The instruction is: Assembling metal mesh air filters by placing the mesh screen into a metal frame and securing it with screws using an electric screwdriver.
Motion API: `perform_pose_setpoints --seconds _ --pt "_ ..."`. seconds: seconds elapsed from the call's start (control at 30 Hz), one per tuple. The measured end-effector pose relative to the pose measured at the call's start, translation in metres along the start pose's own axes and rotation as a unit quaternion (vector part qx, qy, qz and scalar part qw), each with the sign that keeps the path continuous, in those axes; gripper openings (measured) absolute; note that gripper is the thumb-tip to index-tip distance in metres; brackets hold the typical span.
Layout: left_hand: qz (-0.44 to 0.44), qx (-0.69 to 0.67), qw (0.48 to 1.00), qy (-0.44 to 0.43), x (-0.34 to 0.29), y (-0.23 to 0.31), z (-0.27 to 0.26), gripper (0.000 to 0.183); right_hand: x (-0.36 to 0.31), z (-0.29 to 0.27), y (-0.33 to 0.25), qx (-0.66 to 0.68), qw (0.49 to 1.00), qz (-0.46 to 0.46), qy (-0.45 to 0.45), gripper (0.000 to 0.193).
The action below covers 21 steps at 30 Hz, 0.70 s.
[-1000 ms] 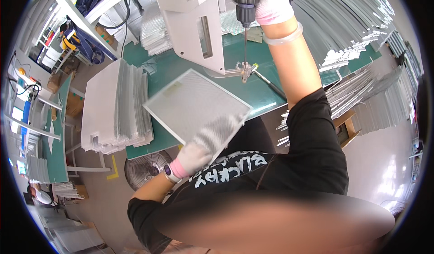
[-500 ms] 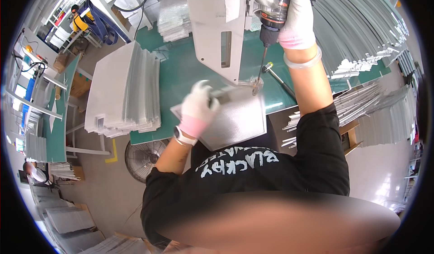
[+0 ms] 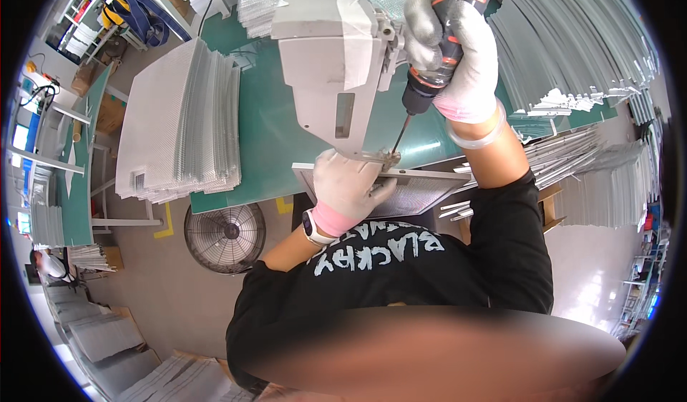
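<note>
My right hand (image 3: 465, 65), in a white glove with a pink cuff, is wrapped around an orange-and-black power screwdriver (image 3: 447, 33). Its long bit (image 3: 402, 133) slants down to a small metal jaw (image 3: 391, 160) at the lower tip of a grey machine head (image 3: 325, 80). Just below that jaw, a framed mesh panel (image 3: 422, 191) stands tilted against my front, its upper edge near the bit. My left hand (image 3: 351, 187), gloved as well, grips this panel with the thumb across its face. The fingertips are partly hidden beneath the machine tip.
A green-topped table (image 3: 268, 130) lies under the machine. A tall stack of mesh panels (image 3: 179, 123) stands on its left, with long grey strips (image 3: 572, 37) piled at right. More thin bars (image 3: 522, 166) jut out at my right. A floor fan (image 3: 225, 237) stands at lower left.
The panel has tipped from nearly flat to a steep tilt under the machine tip. My left hand has moved right onto it. The screwdriver's bit stays at the metal jaw.
</note>
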<state>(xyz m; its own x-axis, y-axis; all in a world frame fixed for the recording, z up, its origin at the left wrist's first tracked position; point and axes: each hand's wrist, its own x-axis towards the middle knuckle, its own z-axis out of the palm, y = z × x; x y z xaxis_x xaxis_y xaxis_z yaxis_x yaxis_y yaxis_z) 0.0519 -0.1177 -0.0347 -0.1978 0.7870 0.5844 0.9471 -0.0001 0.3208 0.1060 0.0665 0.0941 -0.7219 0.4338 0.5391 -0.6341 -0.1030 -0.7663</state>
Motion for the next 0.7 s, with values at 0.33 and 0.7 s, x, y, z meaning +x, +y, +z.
perform_pose_setpoints --seconds 0.33,0.7 --pt "-0.010 -0.049 0.999 -0.015 -0.006 -0.002 0.012 0.028 -0.031 0.002 0.027 0.151 0.982 0.050 -0.106 0.061" --pt "0.023 -0.109 0.993 -0.032 -0.013 -0.007 0.024 0.046 -0.041 -0.007 0.040 0.179 0.975 0.066 -0.117 0.075"
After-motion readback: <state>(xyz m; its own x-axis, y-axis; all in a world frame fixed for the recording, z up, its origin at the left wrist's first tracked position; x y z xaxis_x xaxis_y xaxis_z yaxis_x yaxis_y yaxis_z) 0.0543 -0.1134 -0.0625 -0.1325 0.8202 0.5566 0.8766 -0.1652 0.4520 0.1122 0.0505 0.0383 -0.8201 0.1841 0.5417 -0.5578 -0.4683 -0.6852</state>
